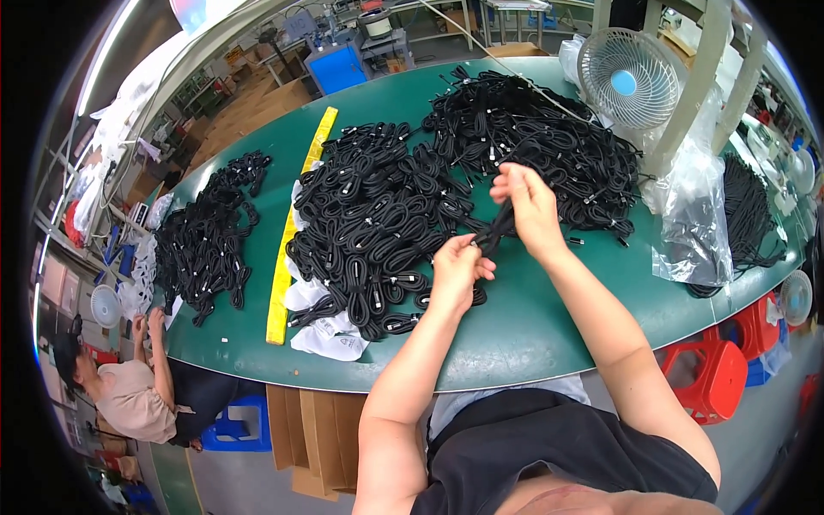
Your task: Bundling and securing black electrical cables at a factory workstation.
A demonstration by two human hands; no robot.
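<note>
A dark bundle of black cable (494, 232) is stretched between my two hands over the green table. My left hand (457, 270) is closed with thumb and fingers pinching the lower end of the bundle. Higher up and to the right, my right hand (530, 209) has its fingers curled around the cable's other end, partly hiding it. Just left of my hands lies a wide heap of coiled black cables (369, 223) with silvery connectors. Behind my right hand spreads another heap of black cables (549, 146), looser and more tangled.
A yellow strip (300, 232) divides my heaps from a smaller cable pile (210, 232) at left, where a co-worker (137, 395) sits. White plastic bags (330, 335) lie under the coils. A fan (629, 79), a post and a clear bag (695, 232) stand right; red stools (708, 378) are below.
</note>
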